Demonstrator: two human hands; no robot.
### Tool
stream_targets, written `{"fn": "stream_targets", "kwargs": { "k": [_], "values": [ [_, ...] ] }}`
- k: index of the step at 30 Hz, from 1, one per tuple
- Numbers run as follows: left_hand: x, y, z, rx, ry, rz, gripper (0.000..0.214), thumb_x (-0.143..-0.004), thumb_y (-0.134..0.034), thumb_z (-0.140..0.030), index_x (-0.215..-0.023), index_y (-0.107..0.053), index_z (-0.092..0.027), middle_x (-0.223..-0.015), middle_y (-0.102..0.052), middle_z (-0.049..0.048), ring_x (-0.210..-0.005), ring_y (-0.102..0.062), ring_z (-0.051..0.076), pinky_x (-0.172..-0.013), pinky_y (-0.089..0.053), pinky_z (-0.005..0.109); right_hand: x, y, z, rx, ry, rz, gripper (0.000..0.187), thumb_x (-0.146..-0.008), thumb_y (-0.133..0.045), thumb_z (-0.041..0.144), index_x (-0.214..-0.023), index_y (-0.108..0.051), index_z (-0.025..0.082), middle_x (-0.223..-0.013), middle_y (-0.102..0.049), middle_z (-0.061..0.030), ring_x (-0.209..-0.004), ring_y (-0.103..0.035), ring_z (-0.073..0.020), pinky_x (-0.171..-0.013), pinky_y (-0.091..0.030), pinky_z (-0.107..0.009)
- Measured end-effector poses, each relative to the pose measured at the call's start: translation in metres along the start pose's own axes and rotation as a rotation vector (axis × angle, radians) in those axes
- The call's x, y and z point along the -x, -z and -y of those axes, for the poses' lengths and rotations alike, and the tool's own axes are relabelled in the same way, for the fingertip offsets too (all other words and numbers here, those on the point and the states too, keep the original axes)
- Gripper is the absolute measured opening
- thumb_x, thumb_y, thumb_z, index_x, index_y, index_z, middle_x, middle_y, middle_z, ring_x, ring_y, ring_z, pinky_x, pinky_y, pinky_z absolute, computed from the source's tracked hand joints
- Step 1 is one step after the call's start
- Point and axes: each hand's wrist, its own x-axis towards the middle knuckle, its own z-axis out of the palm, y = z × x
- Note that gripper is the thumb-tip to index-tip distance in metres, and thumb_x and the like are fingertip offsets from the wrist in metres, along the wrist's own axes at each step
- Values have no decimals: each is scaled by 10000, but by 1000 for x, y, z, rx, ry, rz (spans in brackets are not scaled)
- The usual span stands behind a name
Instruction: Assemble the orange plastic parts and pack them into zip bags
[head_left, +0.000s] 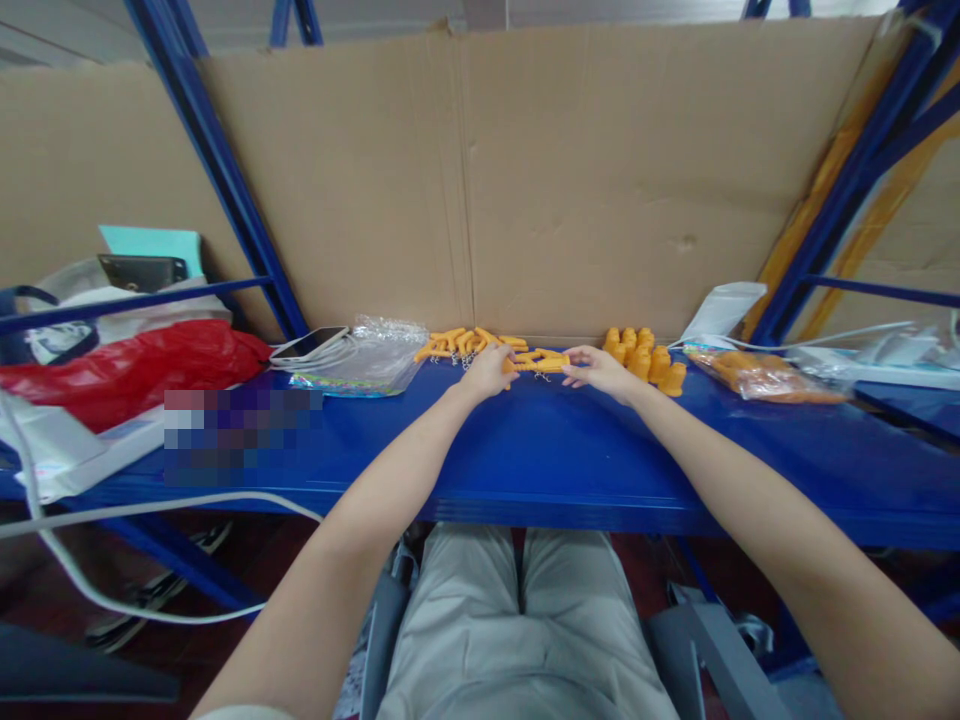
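Held one orange piece (541, 365) in closed grips of left hand (489, 372) and right hand (600, 370), risked toppling the upright figures (643, 358) at two o'clock, right wrist so near.

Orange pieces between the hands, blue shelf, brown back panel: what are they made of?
Small orange pieces: likely moulded plastic or rubber; uniform colour, matte, rounded. Too small to be sure.
Blue shelf: probably painted metal; smooth, soft sheen, thin folded front edge.
Brown back panel: corrugated cardboard; matte, creases, a vertical fold seam.
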Motion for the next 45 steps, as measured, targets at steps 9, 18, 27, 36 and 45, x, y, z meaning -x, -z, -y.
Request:
{"fn": "stream_targets", "kwargs": {
  "k": [9, 18, 27, 36, 45],
  "values": [
    [0, 1, -1, -21, -9, -6, 228, -747, -732, -138, -962, -655, -151, -1031, -660, 88, -996, -635, 229, -947, -487, 358, -1, -1, 1, 93, -39, -9, 255, -953, -575, 347, -1107, -596, 145, -910, -735, -97, -526, -644, -92, -447, -485, -166],
    [-3, -3, 5, -16, -35, -33, 212, -749, -739, -165, -948, -667, -165, -996, -677, 70, -974, -642, 213, -932, -502, 358, 2, 6, -2, 92, 12, 69, 369, -828, -714, 190, -1163, -559, 169, -892, -723, -50, -568, -657, -98, -500, -502, -182],
    [-1, 1, -3, -8, 20, -9, 189, -797, -731, -202, -964, -687, -125, -1039, -682, 116, -997, -637, 225, -927, -486, 343, 1, 2, 0, 86, -19, 52, 143, -929, -617, 261, -1002, -576, 145, -784, -723, -59, -501, -611, -80, -447, -452, -161],
    [-1, 1, -4, 2, 20, -23, 175, -798, -744, -254, -928, -691, -150, -982, -678, 90, -986, -638, 229, -909, -495, 343, 2, 2, 3, 118, -33, 66, 241, -958, -567, 371, -941, -624, 138, -753, -731, -75, -514, -630, -98, -480, -473, -182],
    [-2, 1, 0, 3, -22, -6, 217, -737, -764, -164, -937, -682, -149, -1018, -686, 86, -1006, -644, 227, -933, -502, 352, 5, 6, 0, 52, 4, 104, 273, -869, -684, 192, -1109, -560, 155, -731, -724, -16, -517, -623, -91, -472, -450, -172]
  ]
}}
